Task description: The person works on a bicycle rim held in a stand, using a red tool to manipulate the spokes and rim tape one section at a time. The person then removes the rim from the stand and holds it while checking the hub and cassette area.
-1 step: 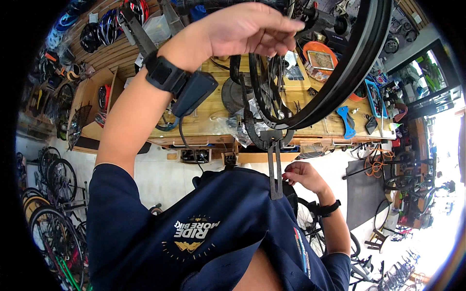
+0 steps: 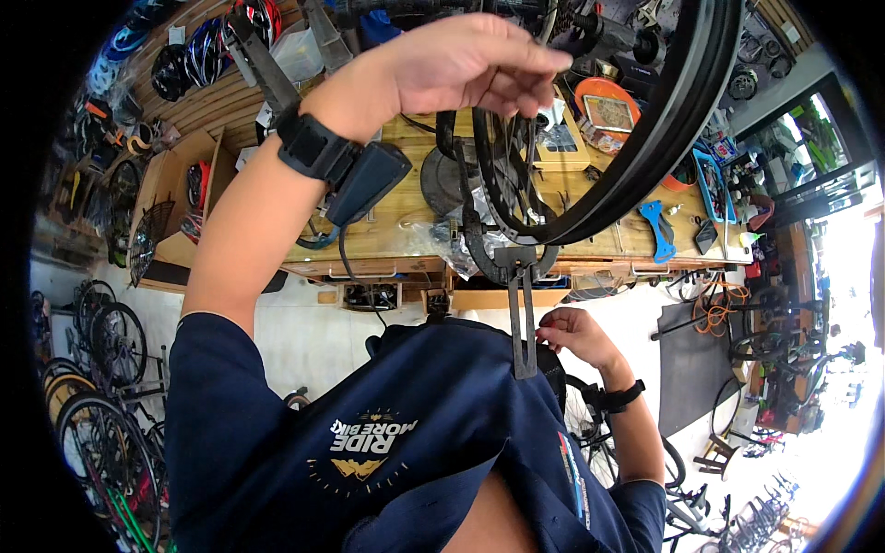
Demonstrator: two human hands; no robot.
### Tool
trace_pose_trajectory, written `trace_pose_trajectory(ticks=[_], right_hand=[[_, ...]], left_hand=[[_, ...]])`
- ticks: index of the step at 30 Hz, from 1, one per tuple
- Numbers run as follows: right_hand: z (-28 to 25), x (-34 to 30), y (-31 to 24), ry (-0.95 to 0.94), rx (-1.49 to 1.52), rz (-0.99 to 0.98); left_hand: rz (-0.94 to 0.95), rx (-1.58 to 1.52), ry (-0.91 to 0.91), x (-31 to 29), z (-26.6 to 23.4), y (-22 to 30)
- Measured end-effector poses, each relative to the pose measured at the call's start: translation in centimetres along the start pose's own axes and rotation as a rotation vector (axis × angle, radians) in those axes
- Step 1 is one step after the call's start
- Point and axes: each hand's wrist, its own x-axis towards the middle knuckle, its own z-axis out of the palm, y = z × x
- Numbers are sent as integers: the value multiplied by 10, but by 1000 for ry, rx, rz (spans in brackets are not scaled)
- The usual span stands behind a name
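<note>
A black-rimmed bicycle wheel (image 2: 666,138) stands in a dark wheel truing stand (image 2: 505,263) at the bench's near edge. A slotted metal bar (image 2: 524,323) hangs from the stand toward me. My left hand (image 2: 475,69) is raised across the wheel's left side by the spokes, its fingers curled in; whatever they pinch is hidden. Low beside the slotted bar, my right hand (image 2: 581,334) has its fingertips drawn together, with something small and reddish there that I cannot make out. A black strapped device (image 2: 318,143) sits on my left wrist.
The wooden bench (image 2: 406,241) bears a blue tool (image 2: 657,230), an orange round tray (image 2: 590,89), a yellow box (image 2: 564,152) and clear plastic wrapping (image 2: 442,241). Helmets (image 2: 207,51) lie at the far left. Bicycles (image 2: 115,336) stand at the left, with more at the right.
My left hand has dropped slightly, its fingertips shifting down and a little left beside the wheel. My right hand and the stand look unmoved.
</note>
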Motion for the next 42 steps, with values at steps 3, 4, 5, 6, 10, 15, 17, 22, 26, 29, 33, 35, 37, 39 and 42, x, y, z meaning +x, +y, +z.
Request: trace_pose_trajectory(ticks=[3,4,5,6,10,15,17,22,26,29,33,35,37,39,42], right_hand=[[7,1,-6,-6,-42,14],[9,0,-8,-8,-53,22],[9,1,-6,0,-55,12],[10,3,-2,7,-56,2],[12,3,0,23,-44,0],[12,6,6,13,15,-25],[11,6,8,12,33,-34],[10,8,5,16,16,-47],[10,7,0,32,-28,-5],[10,7,-2,42,-34,8],[11,7,0,42,-23,-6],[10,6,5,51,-4,-21],[10,9,10,43,7,-52],[9,9,10,42,7,-51],[10,8,5,41,-4,-32]], left_hand=[[-63,119,-49,-5,-5,-21],[-84,154,-15,-6,-4,-29],[-111,169,-19,-6,-5,-35],[-116,213,-19,-5,-9,-44],[-112,324,16,1,-17,-73],[-117,332,16,1,-19,-72],[-114,280,-8,-1,-13,-57],[8,33,-44,-3,-3,-15],[222,-199,-46,9,-4,16],[103,-602,-84,15,-1,34],[73,-445,-147,13,-15,23],[108,-132,-48,7,-7,10],[32,-62,-83,3,-7,-9],[-76,31,-34,-4,-4,-28],[-116,177,24,-3,-13,-67]])
